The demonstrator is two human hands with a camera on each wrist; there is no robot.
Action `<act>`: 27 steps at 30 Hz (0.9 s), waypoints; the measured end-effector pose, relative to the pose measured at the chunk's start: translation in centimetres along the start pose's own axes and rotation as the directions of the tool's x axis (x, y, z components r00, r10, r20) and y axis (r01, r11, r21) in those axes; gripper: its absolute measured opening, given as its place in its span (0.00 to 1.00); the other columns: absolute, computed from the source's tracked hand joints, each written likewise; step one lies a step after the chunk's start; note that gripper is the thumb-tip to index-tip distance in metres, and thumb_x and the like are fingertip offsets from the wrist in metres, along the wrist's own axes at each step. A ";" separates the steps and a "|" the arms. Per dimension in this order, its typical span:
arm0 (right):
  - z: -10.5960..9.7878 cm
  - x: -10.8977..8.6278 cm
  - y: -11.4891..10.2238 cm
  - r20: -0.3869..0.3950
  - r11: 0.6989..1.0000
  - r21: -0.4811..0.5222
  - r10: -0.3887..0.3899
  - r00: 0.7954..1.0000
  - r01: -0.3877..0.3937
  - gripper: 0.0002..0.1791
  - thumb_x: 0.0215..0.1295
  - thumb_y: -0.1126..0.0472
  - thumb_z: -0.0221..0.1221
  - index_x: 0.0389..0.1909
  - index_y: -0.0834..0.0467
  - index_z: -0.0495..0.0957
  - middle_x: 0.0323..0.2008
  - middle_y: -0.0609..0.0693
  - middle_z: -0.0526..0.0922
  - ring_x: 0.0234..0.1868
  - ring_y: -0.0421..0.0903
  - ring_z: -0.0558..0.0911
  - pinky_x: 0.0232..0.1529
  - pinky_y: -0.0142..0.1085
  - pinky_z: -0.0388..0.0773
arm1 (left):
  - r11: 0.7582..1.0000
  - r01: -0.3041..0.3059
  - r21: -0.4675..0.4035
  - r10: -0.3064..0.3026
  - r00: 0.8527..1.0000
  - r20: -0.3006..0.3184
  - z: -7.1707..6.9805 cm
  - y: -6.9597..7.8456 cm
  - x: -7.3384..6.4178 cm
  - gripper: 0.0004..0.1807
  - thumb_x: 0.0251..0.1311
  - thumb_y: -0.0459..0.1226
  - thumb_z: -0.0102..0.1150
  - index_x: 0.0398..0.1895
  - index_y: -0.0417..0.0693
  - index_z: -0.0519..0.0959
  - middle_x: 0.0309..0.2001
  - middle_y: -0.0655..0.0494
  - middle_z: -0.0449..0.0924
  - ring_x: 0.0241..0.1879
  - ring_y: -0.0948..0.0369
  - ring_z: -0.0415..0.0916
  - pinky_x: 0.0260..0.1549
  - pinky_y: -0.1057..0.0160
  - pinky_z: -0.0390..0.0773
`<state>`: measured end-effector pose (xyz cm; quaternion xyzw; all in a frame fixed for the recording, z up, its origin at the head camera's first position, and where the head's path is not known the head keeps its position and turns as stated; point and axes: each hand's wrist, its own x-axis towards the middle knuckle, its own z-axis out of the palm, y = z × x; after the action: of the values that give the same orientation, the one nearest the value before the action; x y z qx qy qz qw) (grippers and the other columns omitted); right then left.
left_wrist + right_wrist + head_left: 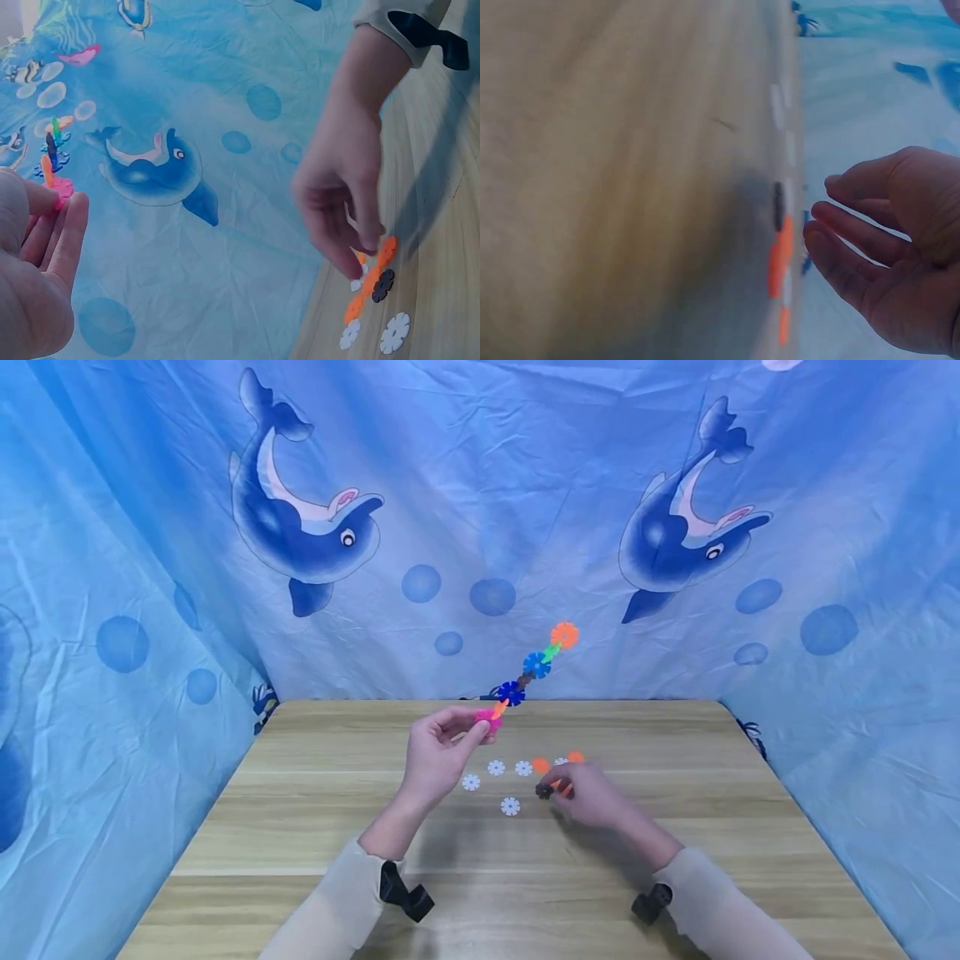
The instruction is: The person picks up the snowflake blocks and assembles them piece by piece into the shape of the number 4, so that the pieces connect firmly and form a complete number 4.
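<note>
My left hand (437,762) is raised above the table, pinching the pink notched disc (491,718) between thumb and fingers. From it a chain of interlocked snowflake discs slants up and away to the right: orange, a dark blue disc (512,693), brown, a lighter blue disc (537,665), green, and an orange disc (565,635) at the far end. Over the loose discs, my right hand (596,795) reaches down with loosely bent, parted fingers and nothing between them. A black disc (383,286) and orange discs (371,277) lie just below its fingertips.
Several white discs (510,807) lie on the wooden table (315,827), left of the right hand. More orange and white ones sit behind that hand. A blue dolphin-print curtain (480,510) encloses the back and sides. Each wrist carries a black camera mount (405,893).
</note>
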<state>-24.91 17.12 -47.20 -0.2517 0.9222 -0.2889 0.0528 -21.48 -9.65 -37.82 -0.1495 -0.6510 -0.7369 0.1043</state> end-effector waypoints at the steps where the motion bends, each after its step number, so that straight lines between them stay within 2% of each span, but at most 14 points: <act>1: 0.4 0.1 0.0 0.003 1.000 -0.014 -0.005 1.000 0.006 0.15 0.66 0.70 0.67 0.52 0.58 0.88 0.47 0.52 0.91 0.39 0.41 0.84 0.36 0.31 0.84 | 1.000 0.000 -0.004 0.000 1.000 0.000 0.0 0.0 0.0 0.09 0.67 0.24 0.66 0.48 0.28 0.85 0.48 0.34 0.89 0.41 0.61 0.91 0.45 0.57 0.92; 9: 2.3 0.6 0.0 -0.001 0.985 -0.162 -0.062 0.998 0.061 0.15 0.64 0.72 0.69 0.51 0.60 0.88 0.45 0.52 0.91 0.47 0.48 0.89 0.51 0.43 0.90 | 1.000 -0.021 -0.017 0.022 1.000 0.020 0.1 -0.1 -0.1 0.09 0.67 0.24 0.66 0.48 0.27 0.84 0.48 0.33 0.88 0.41 0.62 0.91 0.45 0.57 0.92; 15: 2.9 0.8 0.3 -0.007 0.982 -0.172 -0.077 0.997 0.074 0.15 0.61 0.75 0.68 0.48 0.61 0.88 0.39 0.51 0.89 0.43 0.47 0.87 0.46 0.39 0.90 | 1.000 -0.026 -0.007 0.026 0.999 0.030 0.0 -0.2 -0.1 0.09 0.68 0.24 0.66 0.48 0.28 0.84 0.49 0.32 0.87 0.41 0.63 0.91 0.46 0.58 0.92; 20: 2.9 0.9 0.6 -0.005 0.989 -0.144 -0.033 0.999 0.032 0.14 0.59 0.75 0.69 0.45 0.63 0.89 0.37 0.49 0.85 0.39 0.42 0.82 0.40 0.31 0.86 | 1.000 -0.021 -0.004 0.021 0.999 0.025 0.0 -0.1 -0.1 0.08 0.68 0.25 0.66 0.48 0.29 0.85 0.49 0.33 0.88 0.42 0.62 0.91 0.46 0.58 0.92; 27: 2.1 0.9 0.3 0.021 0.992 -0.124 0.021 1.000 -0.018 0.11 0.60 0.74 0.69 0.41 0.58 0.88 0.36 0.47 0.86 0.40 0.42 0.82 0.43 0.37 0.87 | 1.000 -0.022 0.019 0.022 0.999 0.029 -0.1 0.0 0.0 0.09 0.69 0.28 0.67 0.49 0.33 0.86 0.49 0.35 0.88 0.41 0.61 0.91 0.47 0.59 0.92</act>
<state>-25.29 15.79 -49.08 -0.2489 0.9400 -0.2277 0.0502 -21.53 -9.74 -37.79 -0.1662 -0.6579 -0.7271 0.1045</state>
